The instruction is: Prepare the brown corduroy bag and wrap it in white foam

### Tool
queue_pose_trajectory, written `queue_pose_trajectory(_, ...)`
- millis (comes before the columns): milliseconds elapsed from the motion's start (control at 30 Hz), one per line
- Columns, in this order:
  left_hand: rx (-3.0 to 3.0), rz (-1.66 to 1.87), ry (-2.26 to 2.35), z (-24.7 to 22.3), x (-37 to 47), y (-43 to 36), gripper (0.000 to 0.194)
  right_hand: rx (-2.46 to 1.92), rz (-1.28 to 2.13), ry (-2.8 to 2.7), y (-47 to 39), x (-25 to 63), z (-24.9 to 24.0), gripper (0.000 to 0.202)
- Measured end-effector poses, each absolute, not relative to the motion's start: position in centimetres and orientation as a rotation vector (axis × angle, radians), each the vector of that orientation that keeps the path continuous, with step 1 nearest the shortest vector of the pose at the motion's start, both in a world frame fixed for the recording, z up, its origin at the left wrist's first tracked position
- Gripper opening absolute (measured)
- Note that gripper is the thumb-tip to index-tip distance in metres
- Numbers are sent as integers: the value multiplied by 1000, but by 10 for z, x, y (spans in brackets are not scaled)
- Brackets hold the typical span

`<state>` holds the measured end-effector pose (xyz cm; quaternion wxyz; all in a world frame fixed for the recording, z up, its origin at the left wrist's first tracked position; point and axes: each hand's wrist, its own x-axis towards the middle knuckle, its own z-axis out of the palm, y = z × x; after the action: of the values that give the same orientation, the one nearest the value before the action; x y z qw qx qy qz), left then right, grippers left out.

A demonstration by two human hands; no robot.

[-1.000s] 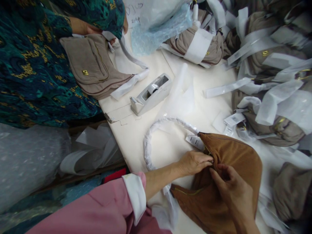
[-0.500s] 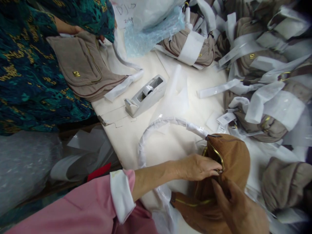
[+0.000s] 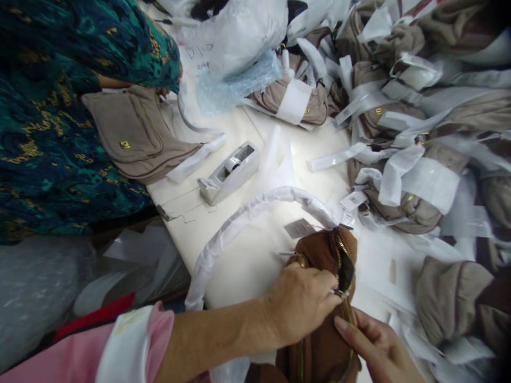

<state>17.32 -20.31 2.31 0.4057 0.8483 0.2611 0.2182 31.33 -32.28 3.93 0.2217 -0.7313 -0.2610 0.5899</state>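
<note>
A brown bag [image 3: 323, 340] with a gold zipper lies at the lower middle, its zipper partly open at the top. My left hand [image 3: 301, 300] pinches the zipper pull near the middle of the bag. Just below it, my right hand [image 3: 375, 340] grips the bag's edge beside the zipper, thumb on the brown fabric. From the bag's top end a strap wrapped in white [image 3: 243, 210] curves away to the left. A grey tag [image 3: 298, 228] rests beside the bag's upper end.
A tape dispenser [image 3: 229, 173] stands on the white table [image 3: 183, 229]. At the upper left, a person in a green patterned garment [image 3: 48, 133] is at a taupe bag [image 3: 131, 135]. Wrapped taupe bags [image 3: 415, 197] crowd the right side. Clear plastic [image 3: 35, 292] fills the lower left.
The brown bag has turned and shifted left, showing its zippered side. My left hand has moved slightly left and down with the zipper pull. The view has shifted a little.
</note>
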Motion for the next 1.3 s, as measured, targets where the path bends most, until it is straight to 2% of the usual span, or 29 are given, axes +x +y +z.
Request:
queue_pose_trajectory(133,2414,723,461,24,171,-212,16,-1949,1494,-592,-336,310,22,37)
queue_pose_trajectory(300,2617,946,237,17,172,-224,19,-1778,1479,-502,-348,307,6,37)
queue_pose_trajectory(533,2651,951,125,5,181,-226,8,-1735,1438,-484,-351,306,1,39)
queue_pose_trajectory(867,2608,984,2,3,191,-229,11,-1667,1450,-450,-363,315,-8,37)
queue_pose_trajectory(1067,2628,972,3,3,193,-225,13,-1712,1322,-415,-356,309,4,39)
queue_pose_trajectory(1300,2656,954,28,3,195,-220,11,-1758,1351,-475,-349,309,14,41)
